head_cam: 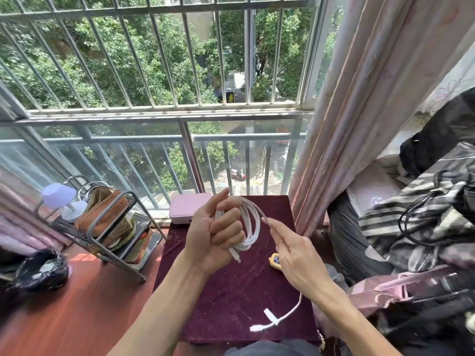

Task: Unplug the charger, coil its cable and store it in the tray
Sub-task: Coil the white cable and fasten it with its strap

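My left hand (218, 235) holds several loops of a white charging cable (250, 227) above a dark red cloth-covered stand (231, 291). A connector end pokes out below its fingers. My right hand (293, 255) pinches the same cable just right of the coil. The free tail runs under my right wrist and ends in a white plug with a strap tie (267, 321) hanging low over the stand. A pink box (186, 210) sits at the stand's far edge.
A small yellow gadget (274, 260) lies on the cloth under my right hand. A metal rack (108, 222) with a bag and lamp stands left. Piled clothes and black cables (421, 227) fill the right. A window grille and curtain are ahead.
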